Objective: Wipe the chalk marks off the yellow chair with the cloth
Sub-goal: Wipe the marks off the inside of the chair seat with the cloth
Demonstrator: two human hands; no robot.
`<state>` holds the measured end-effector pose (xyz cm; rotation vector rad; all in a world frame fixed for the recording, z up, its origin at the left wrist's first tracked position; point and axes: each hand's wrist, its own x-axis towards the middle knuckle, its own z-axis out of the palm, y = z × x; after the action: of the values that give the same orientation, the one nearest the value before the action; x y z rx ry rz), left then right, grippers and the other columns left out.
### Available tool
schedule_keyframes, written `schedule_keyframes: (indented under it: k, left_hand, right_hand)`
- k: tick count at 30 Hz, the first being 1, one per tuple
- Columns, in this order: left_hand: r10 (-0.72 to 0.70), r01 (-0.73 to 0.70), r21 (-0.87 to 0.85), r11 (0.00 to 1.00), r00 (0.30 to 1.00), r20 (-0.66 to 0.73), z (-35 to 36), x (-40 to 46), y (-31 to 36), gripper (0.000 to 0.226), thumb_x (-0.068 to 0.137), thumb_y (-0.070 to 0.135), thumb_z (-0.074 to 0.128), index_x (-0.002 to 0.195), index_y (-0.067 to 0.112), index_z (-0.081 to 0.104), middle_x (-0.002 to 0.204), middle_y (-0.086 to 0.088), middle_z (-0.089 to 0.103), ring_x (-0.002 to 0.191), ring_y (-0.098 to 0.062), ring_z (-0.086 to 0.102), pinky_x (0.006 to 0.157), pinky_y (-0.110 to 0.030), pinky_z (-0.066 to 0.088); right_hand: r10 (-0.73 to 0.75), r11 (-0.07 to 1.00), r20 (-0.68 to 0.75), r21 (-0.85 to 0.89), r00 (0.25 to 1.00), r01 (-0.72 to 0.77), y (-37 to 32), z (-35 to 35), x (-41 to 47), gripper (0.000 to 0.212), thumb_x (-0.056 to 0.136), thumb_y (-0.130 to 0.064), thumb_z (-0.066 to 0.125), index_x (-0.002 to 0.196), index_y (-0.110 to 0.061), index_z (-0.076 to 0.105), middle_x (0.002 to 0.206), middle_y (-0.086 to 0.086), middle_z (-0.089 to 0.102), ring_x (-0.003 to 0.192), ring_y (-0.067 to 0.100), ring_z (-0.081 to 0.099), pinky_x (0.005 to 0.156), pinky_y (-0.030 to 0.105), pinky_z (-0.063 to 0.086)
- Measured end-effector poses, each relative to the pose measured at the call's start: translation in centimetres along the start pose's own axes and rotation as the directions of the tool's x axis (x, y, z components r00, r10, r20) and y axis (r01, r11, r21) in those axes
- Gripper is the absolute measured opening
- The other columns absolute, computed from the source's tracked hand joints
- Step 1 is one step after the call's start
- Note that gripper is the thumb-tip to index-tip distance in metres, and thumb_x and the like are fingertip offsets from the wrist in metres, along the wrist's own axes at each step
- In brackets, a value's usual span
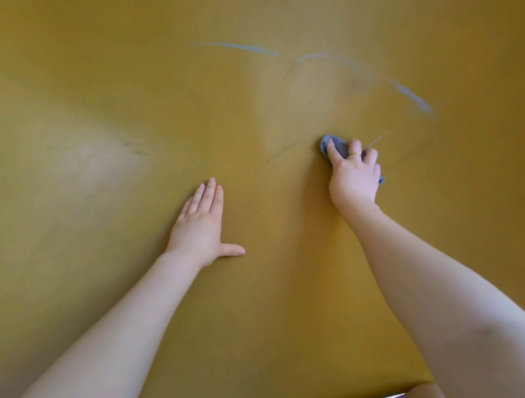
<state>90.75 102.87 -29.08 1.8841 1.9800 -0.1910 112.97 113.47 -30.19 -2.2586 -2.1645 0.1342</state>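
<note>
Cloth first: the small bunched grey-blue cloth (337, 147) is soft and limp, so we judge it will fold and slide under the fingers unless it is wadded and pressed flat from above, which is how we have it. Our right hand (354, 176) grips it with fingers curled over the wad, pressing it against the smooth mustard-yellow chair surface (86, 87), a thin gold ring (356, 154) showing on one finger. Our left hand (201, 224) holds nothing; it lies flat with fingers straight, bracing on the yellow surface well apart from the cloth. The pale blue chalk marks (411, 95) arc above and to the right of the cloth, one streak further up and left; a faint line near the cloth may be smeared chalk, though blur leaves us unsure. The chair looks taut and slick, so light chalk should lift with firm strokes. We see no brand, label or writing anywhere.
</note>
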Motion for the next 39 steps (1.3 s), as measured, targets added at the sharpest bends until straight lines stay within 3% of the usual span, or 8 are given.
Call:
schedule_keyframes:
  k: [5, 9, 11, 22, 28, 34, 37, 39]
  left_hand:
    - [0.079, -0.087, -0.203, 0.975, 0.996, -0.05, -0.5, -1.3, 0.5, 0.102, 0.08, 0.052, 0.062, 0.15, 0.014, -0.002, 0.158, 0.003, -0.013, 0.146, -0.012, -0.009, 0.118, -0.029, 0.002]
    - [0.148, -0.206, -0.523, 0.827, 0.977, -0.15, -1.4, -2.6, 1.6, 0.072, 0.089, 0.036, 0.058, 0.149, 0.02, 0.02, 0.157, 0.007, 0.013, 0.143, -0.011, 0.019, 0.113, -0.025, 0.019]
    - [0.133, -0.237, -0.664, 0.71, 0.97, -0.204, -1.9, -3.1, 2.6, 0.057, 0.092, 0.027, 0.055, 0.144, 0.018, 0.033, 0.147, 0.002, 0.036, 0.129, -0.012, 0.041, 0.102, -0.02, 0.032]
    - [-0.068, 0.009, -0.959, 0.283, 0.998, -0.011, -1.9, -4.0, 3.6, 0.013, 0.089, 0.008, 0.057, 0.094, 0.02, 0.056, 0.091, 0.003, 0.063, 0.078, -0.011, 0.064, 0.067, -0.022, 0.056]
    - [-0.153, 0.188, -0.981, 0.04, 0.972, 0.18, -0.9, -3.3, 3.2, 0.029, 0.09, -0.004, 0.044, 0.115, 0.011, 0.048, 0.103, -0.013, 0.058, 0.077, -0.017, 0.059, 0.071, -0.028, 0.054]
    - [-0.19, -0.014, -0.828, 0.561, 0.971, -0.145, -0.8, -2.9, 1.4, 0.03, 0.094, 0.005, 0.047, 0.123, 0.01, 0.053, 0.125, -0.005, 0.056, 0.108, -0.015, 0.054, 0.09, -0.023, 0.038]
    - [-0.053, -0.02, -0.469, 0.883, 0.988, -0.142, -1.0, -2.8, -0.8, 0.048, 0.092, 0.016, 0.055, 0.138, 0.01, 0.041, 0.147, -0.005, 0.038, 0.134, -0.021, 0.038, 0.107, -0.028, 0.029]
    - [-0.031, 0.013, -0.242, 0.97, 0.997, -0.071, -1.2, -2.9, -1.9, 0.074, 0.088, 0.032, 0.062, 0.147, 0.01, 0.023, 0.157, -0.006, 0.015, 0.145, -0.022, 0.016, 0.116, -0.032, 0.016]
  right_hand:
    - [-0.15, 0.846, 0.056, 0.524, 0.987, 0.099, -0.6, -0.7, -3.6, 0.04, 0.092, -0.002, 0.041, 0.121, -0.023, 0.058, 0.112, 0.006, 0.052, 0.1, 0.026, 0.043, 0.09, 0.035, 0.039]
    - [-0.168, 0.047, 0.376, 0.927, 0.911, -0.373, -2.1, -3.6, -7.6, 0.031, 0.087, 0.007, 0.049, 0.1, -0.02, 0.055, 0.09, 0.003, 0.06, 0.075, 0.021, 0.057, 0.063, 0.029, 0.047]
    - [-0.282, -0.116, 0.459, 0.855, 0.842, -0.505, -2.9, -4.5, -8.6, 0.026, 0.087, 0.007, 0.05, 0.097, -0.016, 0.051, 0.088, 0.006, 0.061, 0.07, 0.021, 0.061, 0.063, 0.031, 0.05]
    - [-0.149, 0.124, 0.525, 0.851, 0.838, -0.511, -4.2, -6.6, -9.9, 0.013, 0.095, -0.02, 0.051, 0.082, -0.015, 0.05, 0.072, 0.002, 0.064, 0.064, 0.016, 0.062, 0.062, 0.029, 0.054]
    - [-0.199, 0.274, 0.615, 0.782, 0.763, -0.559, -2.3, -7.2, -10.1, 0.008, 0.092, -0.01, 0.054, 0.09, -0.007, 0.061, 0.087, 0.01, 0.066, 0.08, 0.023, 0.064, 0.071, 0.034, 0.054]
    - [0.217, 0.433, 0.058, 0.889, 0.974, -0.149, -2.9, -6.9, -8.0, 0.008, 0.091, -0.013, 0.044, 0.087, -0.016, 0.05, 0.083, 0.001, 0.053, 0.077, 0.018, 0.05, 0.07, 0.03, 0.04]
    - [-0.035, 0.633, -0.113, 0.767, 0.993, 0.109, -5.0, -5.3, -7.8, 0.019, 0.093, -0.012, 0.046, 0.11, -0.006, 0.054, 0.098, 0.009, 0.056, 0.091, 0.021, 0.051, 0.083, 0.032, 0.039]
    - [-0.356, 0.714, 0.041, 0.657, 0.934, 0.243, -6.8, -3.6, -8.9, 0.035, 0.095, -0.019, 0.048, 0.127, -0.006, 0.048, 0.124, 0.012, 0.053, 0.117, 0.025, 0.047, 0.098, 0.031, 0.031]
